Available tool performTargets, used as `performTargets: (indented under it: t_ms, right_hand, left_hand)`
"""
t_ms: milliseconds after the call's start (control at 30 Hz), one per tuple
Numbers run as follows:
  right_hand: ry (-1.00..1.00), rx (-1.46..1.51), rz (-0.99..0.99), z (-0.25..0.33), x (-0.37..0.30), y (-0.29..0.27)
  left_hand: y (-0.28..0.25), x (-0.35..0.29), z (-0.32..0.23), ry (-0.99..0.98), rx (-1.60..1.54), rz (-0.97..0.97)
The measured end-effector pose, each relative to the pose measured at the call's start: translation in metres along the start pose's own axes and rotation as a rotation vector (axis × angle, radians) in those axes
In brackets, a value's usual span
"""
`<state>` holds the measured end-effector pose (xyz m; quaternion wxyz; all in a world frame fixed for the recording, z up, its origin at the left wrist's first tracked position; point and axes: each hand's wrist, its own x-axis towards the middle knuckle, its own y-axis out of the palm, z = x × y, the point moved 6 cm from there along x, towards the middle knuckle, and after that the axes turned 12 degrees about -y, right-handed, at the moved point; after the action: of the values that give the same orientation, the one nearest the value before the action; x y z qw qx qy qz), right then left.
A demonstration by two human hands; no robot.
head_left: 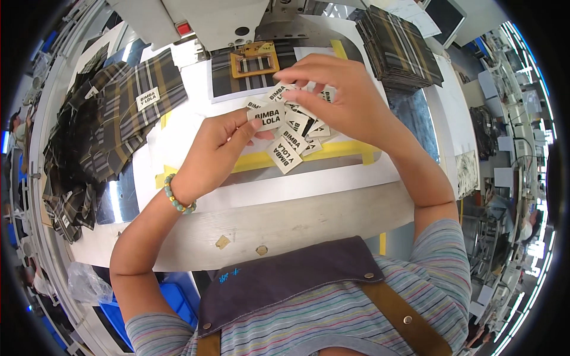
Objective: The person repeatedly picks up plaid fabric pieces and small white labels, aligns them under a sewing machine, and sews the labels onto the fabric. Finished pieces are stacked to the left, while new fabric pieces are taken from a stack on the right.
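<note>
My left hand (215, 145) pinches a white label (266, 116) with black print between thumb and fingers. Under and beyond it lies a loose pile of similar labels (285, 155), overlapping at several angles. My right hand (350, 101) hovers over the far right side of this pile. Its thumb and forefinger are apart, with the thumb tip close to the labels; I see nothing held in it. Just past the pile, a yellow-orange clamp frame (237, 66) rests on a dark plaid fabric piece (223, 83), beneath the machine head (217, 26).
To the left, plaid fabric pieces (127, 121) heap over the table's side, one bearing a white label. A tall stack of plaid panels (401, 50) stands at the far right. Yellow tape (255, 161) runs along the work plate. Below left are a blue bin (178, 296) and a plastic bag (88, 283).
</note>
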<state>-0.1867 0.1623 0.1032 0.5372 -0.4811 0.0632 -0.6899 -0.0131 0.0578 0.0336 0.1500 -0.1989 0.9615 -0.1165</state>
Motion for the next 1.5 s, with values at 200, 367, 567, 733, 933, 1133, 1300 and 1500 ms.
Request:
performTargets:
  t_ms: [200, 367, 567, 733, 933, 1133, 1300, 1500]
  right_hand:
    - [0.28, 0.206, 0.184, -0.029, -0.002, 0.016]
    - [0.451, 0.085, 0.165, -0.1, 0.017, 0.009]
    - [0.455, -0.012, 0.263, -0.145, 0.051, 0.035]
    - [0.345, -0.087, 0.283, -0.148, 0.06, 0.045]
    - [0.292, -0.099, 0.273, -0.147, 0.06, 0.045]
    - [0.078, -0.254, 0.249, -0.12, 0.052, 0.034]
    - [-0.109, -0.341, 0.355, -0.107, 0.026, 0.03]
    - [-0.194, -0.476, 0.437, -0.102, 0.01, 0.038]
  left_hand:
    - [-0.009, 0.009, -0.002, 0.069, 0.092, -0.007]
    - [-0.042, 0.012, -0.03, 0.276, 0.498, -0.344]
    - [-0.046, 0.026, -0.024, 0.427, 0.826, -0.4]
    - [-0.037, 0.035, -0.02, 0.49, 0.914, -0.332]
    - [-0.032, 0.052, -0.011, 0.503, 0.989, -0.327]
    - [-0.032, 0.056, -0.009, 0.491, 1.014, -0.347]
    - [-0.037, 0.058, -0.008, 0.441, 0.971, -0.353]
    - [-0.038, 0.065, -0.004, 0.452, 0.994, -0.382]
